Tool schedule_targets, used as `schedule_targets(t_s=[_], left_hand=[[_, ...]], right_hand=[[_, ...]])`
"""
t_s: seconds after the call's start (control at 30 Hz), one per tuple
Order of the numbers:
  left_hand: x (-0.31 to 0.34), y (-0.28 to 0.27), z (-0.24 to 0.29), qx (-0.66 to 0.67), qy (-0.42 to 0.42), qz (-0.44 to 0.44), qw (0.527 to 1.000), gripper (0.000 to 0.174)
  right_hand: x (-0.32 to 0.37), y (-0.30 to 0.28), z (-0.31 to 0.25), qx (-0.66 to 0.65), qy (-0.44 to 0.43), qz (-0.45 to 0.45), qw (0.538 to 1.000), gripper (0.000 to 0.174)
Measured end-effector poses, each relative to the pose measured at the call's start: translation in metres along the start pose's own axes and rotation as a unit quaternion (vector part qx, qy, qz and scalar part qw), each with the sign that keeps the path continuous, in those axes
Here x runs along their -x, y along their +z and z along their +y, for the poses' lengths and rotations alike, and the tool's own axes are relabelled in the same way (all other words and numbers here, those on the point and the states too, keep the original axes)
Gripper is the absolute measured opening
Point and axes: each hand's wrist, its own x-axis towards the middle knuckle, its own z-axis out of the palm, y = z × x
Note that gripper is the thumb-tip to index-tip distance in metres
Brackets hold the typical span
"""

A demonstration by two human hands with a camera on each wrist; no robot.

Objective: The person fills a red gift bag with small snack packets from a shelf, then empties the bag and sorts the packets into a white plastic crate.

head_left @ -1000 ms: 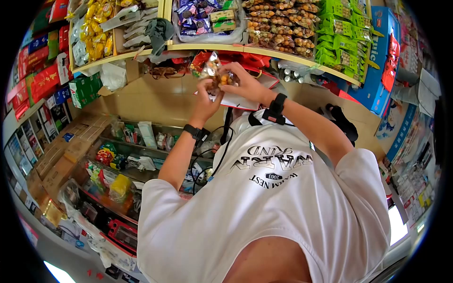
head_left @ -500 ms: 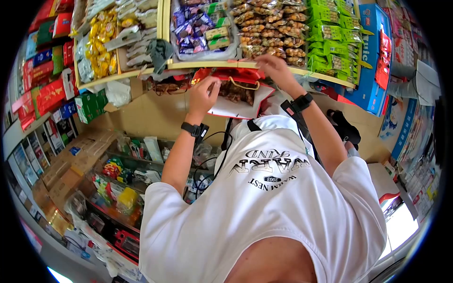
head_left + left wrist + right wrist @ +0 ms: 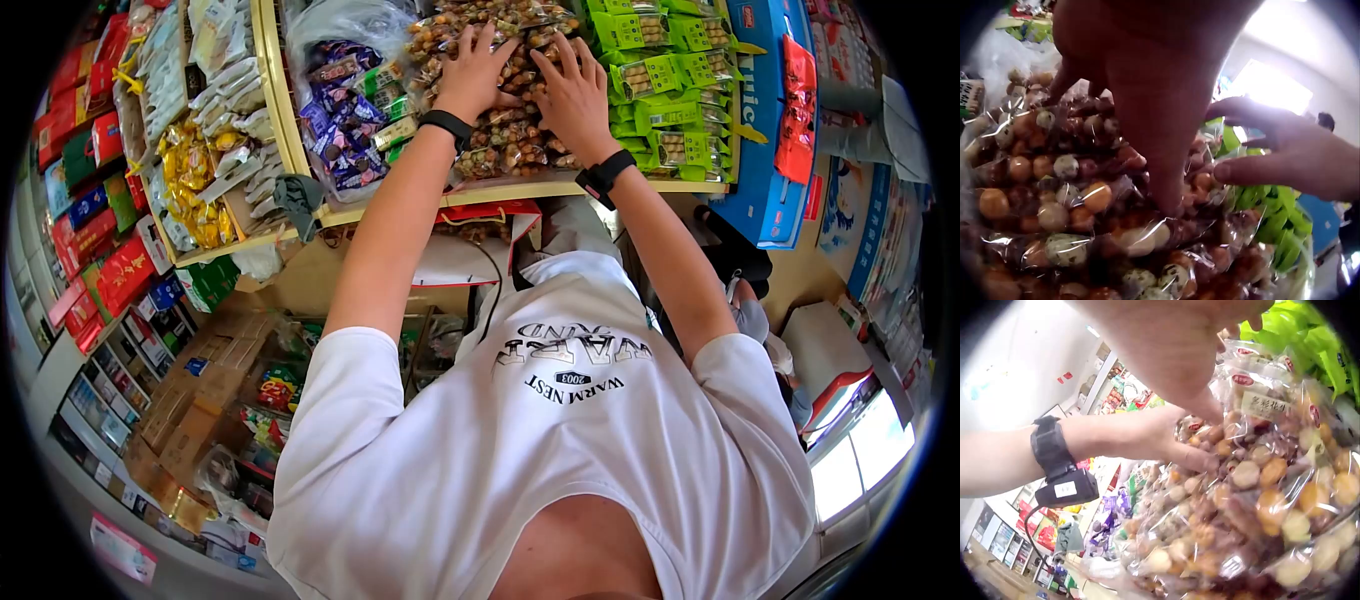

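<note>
Clear bags of round, multicoloured coated peanuts (image 3: 500,140) lie in rows in a display bin. My left hand (image 3: 474,82) rests on these bags with its fingers spread, and in the left wrist view its thumb reaches down among them. Close beside it, my right hand (image 3: 575,105) touches the bags at the right of the bin, fingers spread too. Seen from the right wrist, the left hand (image 3: 1141,434) has its fingertips against the wrappers, next to a bag with a printed label (image 3: 1263,405). Each hand partly hides the bags beneath it.
Purple-wrapped sweets (image 3: 345,135) fill the compartment on the left, and green snack packs (image 3: 665,80) the one on the right. Below the yellow shelf edge (image 3: 640,187) stands a red-and-white paper bag (image 3: 460,265). A blue box (image 3: 770,130) flanks the display.
One second ago both hands held a clear bag of peanuts above the paper bag. They have let go of it and moved forward over the shelf edge onto the rows of bags.
</note>
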Motion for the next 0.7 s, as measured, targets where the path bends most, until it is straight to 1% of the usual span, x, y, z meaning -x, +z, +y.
schedule_targets(t_s=[0.03, 0.07, 0.13, 0.17, 0.23, 0.3, 0.37, 0.43, 0.5, 0.53, 0.57, 0.6, 0.63, 0.67, 0.7], left_hand=[[-0.005, 0.003, 0.000, 0.000, 0.001, -0.004, 1.000, 0.088], [-0.011, 0.006, -0.002, -0.006, 0.004, -0.001, 1.000, 0.086], [-0.013, 0.003, -0.005, -0.006, 0.006, 0.002, 1.000, 0.079], [-0.013, 0.002, -0.003, -0.007, 0.004, 0.000, 1.000, 0.079], [-0.014, 0.004, 0.000, -0.007, -0.016, 0.012, 1.000, 0.077], [-0.014, 0.008, 0.002, 0.003, -0.012, 0.013, 1.000, 0.077], [-0.015, 0.011, -0.002, 0.011, -0.014, 0.019, 1.000, 0.076], [-0.015, 0.011, -0.010, 0.048, 0.007, 0.023, 0.999, 0.074], [-0.017, 0.010, -0.013, 0.057, 0.017, 0.035, 0.998, 0.073], [-0.016, 0.009, -0.014, 0.067, 0.025, 0.047, 0.996, 0.071], [-0.014, 0.008, -0.015, 0.067, 0.025, 0.049, 0.996, 0.071], [-0.013, 0.003, -0.016, 0.095, 0.017, 0.056, 0.994, 0.069], [-0.010, -0.003, -0.018, 0.123, 0.009, 0.062, 0.990, 0.068], [-0.005, -0.009, -0.022, 0.126, 0.013, 0.070, 0.989, 0.073], [-0.002, -0.018, -0.026, 0.127, 0.012, 0.072, 0.989, 0.073]], right_hand=[[-0.003, 0.002, 0.006, 0.021, -0.006, -0.010, 1.000, 0.054], [-0.005, 0.002, 0.014, 0.053, -0.003, -0.079, 0.995, 0.059], [-0.009, 0.004, 0.020, 0.052, -0.009, -0.102, 0.993, 0.062], [-0.013, 0.005, 0.022, 0.054, -0.018, -0.120, 0.991, 0.064], [-0.017, 0.009, 0.024, 0.053, -0.019, -0.130, 0.990, 0.064], [-0.016, 0.013, 0.025, 0.053, -0.020, -0.144, 0.988, 0.064], [-0.020, 0.019, 0.025, 0.127, -0.051, -0.150, 0.979, 0.065], [-0.022, 0.028, 0.027, 0.144, -0.062, -0.134, 0.978, 0.064], [-0.022, 0.030, 0.029, 0.106, -0.065, -0.101, 0.987, 0.063], [-0.019, 0.027, 0.030, 0.107, -0.065, -0.101, 0.987, 0.063], [-0.018, 0.023, 0.033, 0.054, -0.049, -0.106, 0.992, 0.061], [-0.019, 0.015, 0.032, 0.001, -0.032, -0.111, 0.993, 0.060], [-0.019, 0.008, 0.030, 0.003, -0.034, -0.110, 0.993, 0.060], [-0.018, 0.000, 0.028, -0.016, -0.034, -0.082, 0.996, 0.059], [-0.018, -0.009, 0.025, -0.034, -0.036, -0.054, 0.997, 0.059]])
